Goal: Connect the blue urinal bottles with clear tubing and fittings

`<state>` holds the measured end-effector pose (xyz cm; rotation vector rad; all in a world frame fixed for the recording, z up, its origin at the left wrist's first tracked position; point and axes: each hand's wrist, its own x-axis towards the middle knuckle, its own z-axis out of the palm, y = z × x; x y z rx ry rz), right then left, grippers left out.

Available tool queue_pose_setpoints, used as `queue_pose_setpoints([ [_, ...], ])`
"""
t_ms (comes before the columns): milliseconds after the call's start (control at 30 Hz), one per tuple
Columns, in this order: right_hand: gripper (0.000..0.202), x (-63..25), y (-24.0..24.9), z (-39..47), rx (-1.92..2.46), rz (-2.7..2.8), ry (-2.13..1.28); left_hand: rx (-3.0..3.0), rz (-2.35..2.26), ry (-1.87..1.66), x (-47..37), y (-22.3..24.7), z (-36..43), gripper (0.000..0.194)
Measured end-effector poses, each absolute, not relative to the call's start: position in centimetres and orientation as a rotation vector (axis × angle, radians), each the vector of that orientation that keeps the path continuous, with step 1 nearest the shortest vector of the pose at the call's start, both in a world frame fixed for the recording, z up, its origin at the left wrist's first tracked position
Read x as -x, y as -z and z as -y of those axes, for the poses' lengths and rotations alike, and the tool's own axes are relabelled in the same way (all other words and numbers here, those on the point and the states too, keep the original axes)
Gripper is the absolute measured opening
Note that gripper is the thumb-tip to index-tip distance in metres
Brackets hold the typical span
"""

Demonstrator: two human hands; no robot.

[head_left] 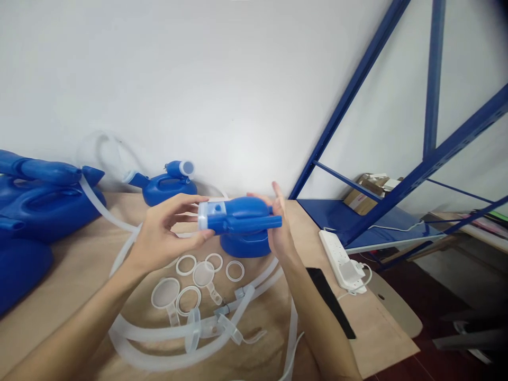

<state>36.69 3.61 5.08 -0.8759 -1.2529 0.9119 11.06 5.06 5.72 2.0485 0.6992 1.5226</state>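
My left hand [169, 230] grips the translucent white ring end of a blue plastic piece [242, 214] held level above the table. My right hand [280, 222] is at the other end of that piece, its palm against it and its fingers spread, partly hidden behind it. Just beneath, a blue container [246, 244] stands on the table. In front of it lie white rings [235, 271], round translucent caps with straps [165, 293] and clear hoses [159, 361].
Several blue containers [71, 209] stand at the left, and another [170, 189] is by the wall. A white power strip [337, 256] and a black flat object [331, 301] lie at the right. Beyond is a blue metal rack [321, 211] with a cardboard box [361, 201].
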Motion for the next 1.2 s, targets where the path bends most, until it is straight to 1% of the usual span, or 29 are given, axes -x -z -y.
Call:
queue_pose_setpoints([
  [33,0.086,-36.8,-5.0,-3.8,0.808,1.323,-0.841,-1.937,-0.728,-1.505,-10.8,-5.8,-5.2,0.044],
  [133,0.112,-37.7,-5.0,-3.7,0.695,1.647,-0.791,-1.685,-0.767,-1.424,-10.3,-6.0,-5.3,0.039],
  [167,0.114,-37.9,-5.1,-3.5,0.720,1.743,-0.762,-1.655,-0.781,-1.378,-10.3,-6.0,-5.2,0.039],
  [200,0.108,-38.0,-5.3,-3.1,0.771,1.804,-0.714,-1.654,-0.799,-1.322,-10.5,-6.0,-5.1,0.040],
  [267,0.088,-37.7,-5.7,-2.1,0.880,1.855,-0.644,-1.710,-0.846,-1.209,-11.2,-5.9,-4.7,0.042],
  [300,0.081,-37.2,-5.9,-1.5,0.905,1.874,-0.657,-1.752,-0.872,-1.174,-11.7,-5.9,-4.5,0.040],
  [367,0.082,-35.9,-6.2,-0.5,0.863,1.916,-0.768,-1.813,-0.899,-1.181,-12.7,-5.9,-4.0,0.033],
  [467,0.061,-34.2,-6.5,0.2,0.906,1.816,-0.828,-1.750,-0.945,-1.211,-13.6,-6.2,-3.8,0.036],
  [500,0.058,-33.9,-6.5,0.1,0.929,1.767,-0.851,-1.688,-0.973,-1.213,-13.6,-6.2,-3.8,0.036],
  [533,0.057,-33.8,-6.6,0.0,0.935,1.733,-0.890,-1.617,-1.002,-1.217,-13.6,-6.2,-3.8,0.035],
  [600,0.064,-33.8,-6.5,-0.4,0.923,1.721,-0.949,-1.514,-1.045,-1.237,-13.5,-6.1,-4.0,0.035],
  [667,0.068,-33.7,-6.2,-0.7,0.933,1.743,-0.921,-1.490,-1.040,-1.273,-13.7,-5.7,-4.1,0.039],
  [800,0.061,-32.6,-5.7,-0.3,0.982,1.699,-0.732,-1.509,-0.905,-1.378,-14.4,-4.8,-4.0,0.054],
  [867,0.058,-32.4,-6.0,0.2,0.957,1.676,-0.746,-1.501,-0.829,-1.391,-14.5,-4.5,-3.6,0.061],
  [933,0.058,-32.7,-6.6,0.6,0.968,1.639,-0.854,-1.512,-0.768,-1.362,-14.5,-4.1,-3.0,0.063],
  [1067,0.054,-34.4,-7.3,0.8,1.086,1.443,-1.252,-1.613,-0.645,-1.359,-14.5,-3.0,-1.9,0.061],
  [1133,0.057,-35.1,-7.3,0.6,1.122,1.348,-1.399,-1.726,-0.578,-1.392,-14.5,-2.6,-1.7,0.061],
  [1200,0.061,-35.4,-7.0,0.1,1.127,1.320,-1.460,-1.867,-0.541,-1.426,-14.5,-2.5,-1.8,0.062],
])
